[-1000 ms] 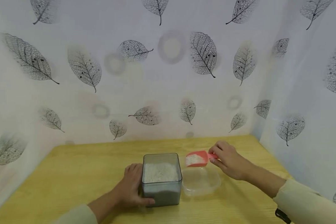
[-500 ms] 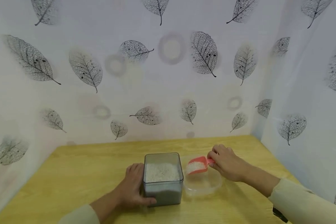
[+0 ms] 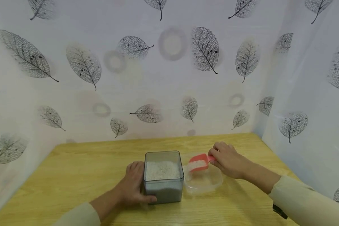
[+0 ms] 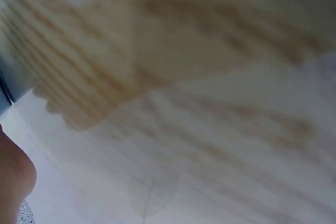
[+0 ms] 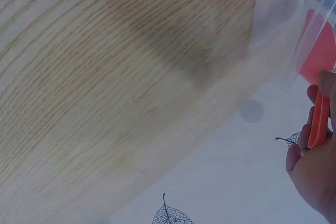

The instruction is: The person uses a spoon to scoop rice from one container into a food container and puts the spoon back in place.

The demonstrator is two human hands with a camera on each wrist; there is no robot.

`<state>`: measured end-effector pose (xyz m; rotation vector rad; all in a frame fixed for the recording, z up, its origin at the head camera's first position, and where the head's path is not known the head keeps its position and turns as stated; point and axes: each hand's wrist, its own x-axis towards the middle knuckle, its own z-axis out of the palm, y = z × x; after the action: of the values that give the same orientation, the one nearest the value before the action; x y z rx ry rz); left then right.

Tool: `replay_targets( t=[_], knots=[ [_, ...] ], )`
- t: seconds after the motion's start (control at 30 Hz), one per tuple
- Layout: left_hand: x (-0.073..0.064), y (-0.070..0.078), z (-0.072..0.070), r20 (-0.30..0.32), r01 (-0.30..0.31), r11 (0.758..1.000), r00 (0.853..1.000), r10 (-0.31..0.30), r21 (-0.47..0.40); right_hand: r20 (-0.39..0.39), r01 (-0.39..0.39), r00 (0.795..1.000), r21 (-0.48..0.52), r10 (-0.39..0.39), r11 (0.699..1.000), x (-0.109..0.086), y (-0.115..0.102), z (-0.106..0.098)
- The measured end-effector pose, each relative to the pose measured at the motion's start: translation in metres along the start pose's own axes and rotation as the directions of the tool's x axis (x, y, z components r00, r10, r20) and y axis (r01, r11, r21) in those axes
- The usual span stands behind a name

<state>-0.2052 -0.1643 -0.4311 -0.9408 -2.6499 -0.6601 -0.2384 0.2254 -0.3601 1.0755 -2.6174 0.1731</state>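
A square grey see-through container point(image 3: 165, 191) stands on the table, filled with white rice point(image 3: 162, 170). My left hand point(image 3: 133, 185) grips its left side, thumb across the front face and fingers along the side. To its right sits a low clear plastic box point(image 3: 204, 185). My right hand point(image 3: 228, 160) pinches the handle of a red scoop point(image 3: 200, 160) above that box. The scoop tips toward the left, and rice slides over its lip. In the right wrist view the fingers wrap the scoop's handle point(image 5: 319, 121). Only part of my left hand point(image 4: 16, 177) shows in the left wrist view.
The yellow wood-grain table point(image 3: 90, 166) runs back to a pale leaf-print curtain point(image 3: 169, 81). The same curtain closes in the left and right sides. The container and the clear box stand close together.
My right hand has lowered the scoop over the clear box and tilted it, and rice now runs off its lip. My left hand stays on the container.
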Motion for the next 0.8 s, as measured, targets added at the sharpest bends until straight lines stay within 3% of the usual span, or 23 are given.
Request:
replay_targets(
  t=[0.2,0.8],
  knots=[
    [0.000,-0.002,0.002,0.003,0.005,1.000,1.000,-0.005,0.007,0.047,-0.032,0.998,-0.017,0.033,0.999,-0.001,0.003,-0.002],
    [0.000,-0.001,0.000,0.011,-0.001,1.000,1.000,0.001,0.006,0.033,0.012,0.999,-0.116,-0.008,0.993,-0.005,0.009,-0.012]
  ],
)
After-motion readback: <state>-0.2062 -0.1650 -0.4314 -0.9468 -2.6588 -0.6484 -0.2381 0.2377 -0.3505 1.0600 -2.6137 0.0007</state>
